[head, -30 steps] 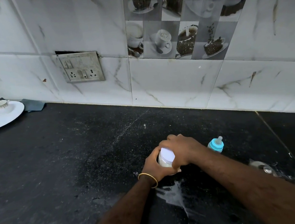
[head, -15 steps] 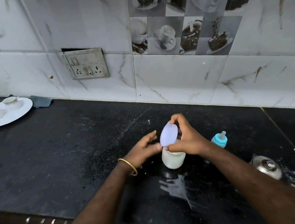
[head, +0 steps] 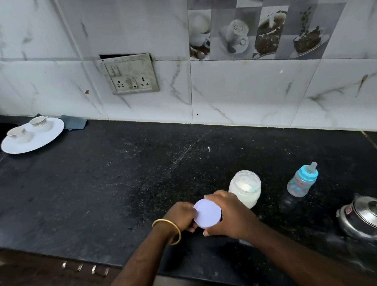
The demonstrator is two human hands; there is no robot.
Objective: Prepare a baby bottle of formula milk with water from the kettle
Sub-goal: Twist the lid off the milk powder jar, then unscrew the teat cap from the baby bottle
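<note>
An open glass jar of white formula powder (head: 245,188) stands on the black counter (head: 118,183). Just in front of it, both hands hold its round white lid (head: 207,213) low over the counter. My left hand (head: 182,214) grips the lid's left edge and my right hand (head: 229,214) grips its right edge. A small baby bottle (head: 302,180) with a blue collar and teat stands upright to the right of the jar. A steel kettle (head: 369,218) with its lid on sits at the right near the counter's front.
A white plate (head: 34,139) with two small cups sits at the far left, a grey cloth (head: 74,124) behind it. A switch and socket panel (head: 131,74) is on the tiled wall. White powder is scattered over the counter.
The lid came off the jar. Both hands carried it down and toward me, in front of the jar, which now stands uncovered.
</note>
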